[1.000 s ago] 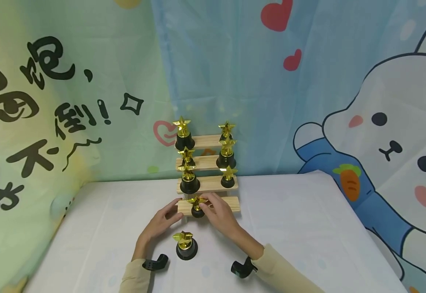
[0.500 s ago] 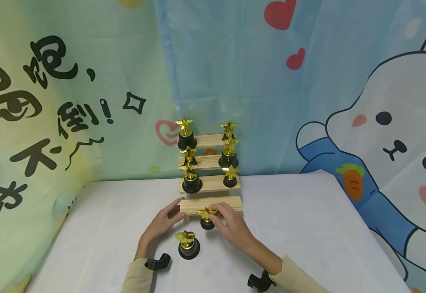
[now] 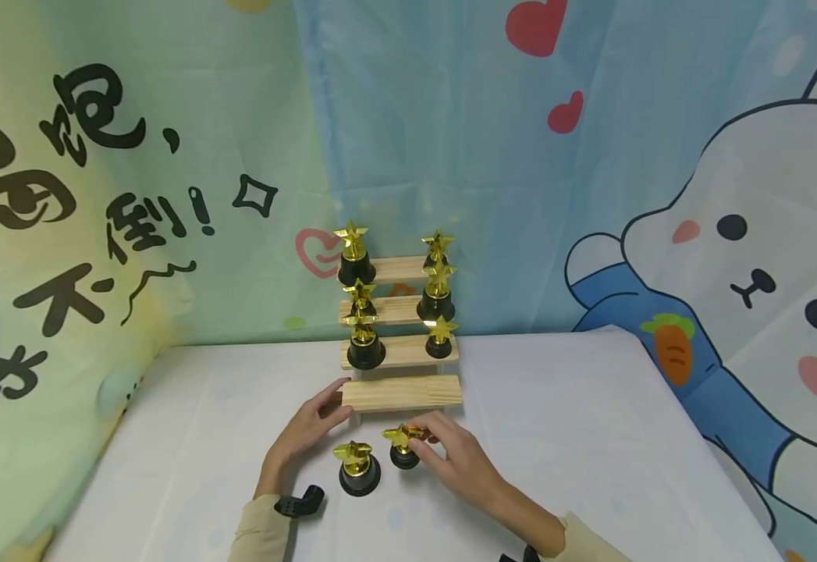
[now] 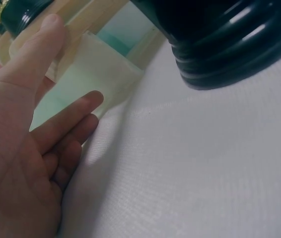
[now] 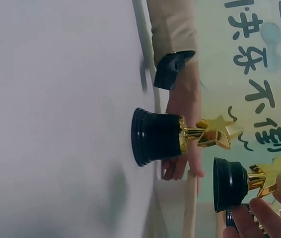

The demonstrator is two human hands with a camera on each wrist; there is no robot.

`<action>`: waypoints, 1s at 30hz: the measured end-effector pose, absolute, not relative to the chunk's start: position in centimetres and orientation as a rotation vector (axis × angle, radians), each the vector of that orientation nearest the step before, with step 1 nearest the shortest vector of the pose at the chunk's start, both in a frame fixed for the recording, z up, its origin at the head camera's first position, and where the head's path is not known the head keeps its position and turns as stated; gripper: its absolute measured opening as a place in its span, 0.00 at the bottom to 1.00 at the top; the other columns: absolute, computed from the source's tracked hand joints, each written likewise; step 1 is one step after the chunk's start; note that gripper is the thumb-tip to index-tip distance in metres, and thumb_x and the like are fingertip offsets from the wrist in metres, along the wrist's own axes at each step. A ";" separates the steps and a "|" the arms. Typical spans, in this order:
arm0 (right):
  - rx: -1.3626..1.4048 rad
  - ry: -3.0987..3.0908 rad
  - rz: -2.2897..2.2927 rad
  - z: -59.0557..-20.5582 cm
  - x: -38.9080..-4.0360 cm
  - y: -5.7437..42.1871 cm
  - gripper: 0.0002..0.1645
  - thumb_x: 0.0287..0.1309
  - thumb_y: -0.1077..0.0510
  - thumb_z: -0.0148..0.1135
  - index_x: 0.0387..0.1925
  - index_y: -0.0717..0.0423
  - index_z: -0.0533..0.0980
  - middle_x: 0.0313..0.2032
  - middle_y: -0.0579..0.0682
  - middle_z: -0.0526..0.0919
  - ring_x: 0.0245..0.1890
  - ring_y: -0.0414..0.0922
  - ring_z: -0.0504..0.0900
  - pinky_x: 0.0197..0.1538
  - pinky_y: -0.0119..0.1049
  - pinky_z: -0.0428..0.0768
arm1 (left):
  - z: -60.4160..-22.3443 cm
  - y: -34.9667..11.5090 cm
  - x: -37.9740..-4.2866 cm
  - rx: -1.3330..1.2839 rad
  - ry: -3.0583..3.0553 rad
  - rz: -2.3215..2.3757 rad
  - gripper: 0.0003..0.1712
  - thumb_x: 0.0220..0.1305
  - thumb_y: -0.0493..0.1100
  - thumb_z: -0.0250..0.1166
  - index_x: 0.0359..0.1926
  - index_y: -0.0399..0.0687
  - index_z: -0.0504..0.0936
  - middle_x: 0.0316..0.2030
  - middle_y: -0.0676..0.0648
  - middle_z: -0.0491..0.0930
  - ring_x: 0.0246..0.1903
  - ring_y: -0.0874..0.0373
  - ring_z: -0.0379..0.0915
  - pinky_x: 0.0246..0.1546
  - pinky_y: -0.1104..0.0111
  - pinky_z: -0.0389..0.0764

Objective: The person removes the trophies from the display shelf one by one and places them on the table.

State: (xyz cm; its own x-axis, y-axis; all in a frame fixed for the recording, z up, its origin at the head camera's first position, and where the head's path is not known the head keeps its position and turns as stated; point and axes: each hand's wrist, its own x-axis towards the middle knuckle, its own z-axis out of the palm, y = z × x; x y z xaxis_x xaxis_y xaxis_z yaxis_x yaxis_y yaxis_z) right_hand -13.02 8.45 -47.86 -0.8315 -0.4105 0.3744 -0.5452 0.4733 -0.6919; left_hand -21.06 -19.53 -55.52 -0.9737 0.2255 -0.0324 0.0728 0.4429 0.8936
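My right hand [image 3: 464, 466] pinches a small star trophy [image 3: 404, 457] by its gold star. In the right wrist view its black base [image 5: 229, 184] shows, with fingertips beside it. Left of it, a larger star trophy [image 3: 360, 474] stands upright on the white table. My left hand [image 3: 306, 428] is at the left end of the lowest plank [image 3: 403, 395] of a stepped wooden rack. In the left wrist view its thumb [image 4: 48, 37] lies along the plank end, the other fingers loosely extended below, beside the pale support [image 4: 98, 64].
Several gold star trophies with black bases line both sides of the three upper planks, such as a left one [image 3: 366, 353] and a right one [image 3: 439, 343]. The white table [image 3: 555, 437] ends at a printed cloth backdrop [image 3: 401, 117].
My right hand has lifted the small trophy off the lowest plank and brought it toward the front and slightly right. My left hand stays at the rack's left end.
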 end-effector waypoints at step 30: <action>0.805 -2.597 1.271 -50.5 -12.0 9.6 0.09 0.61 0.57 0.63 0.43 0.48 0.78 0.39 0.40 0.82 0.39 0.34 0.81 0.43 0.34 0.82 | -56.3 -20.0 -21.4 0.257 2.518 1.552 0.35 0.65 0.54 0.64 0.71 0.61 0.64 0.58 0.44 0.79 0.59 0.51 0.74 0.63 0.53 0.70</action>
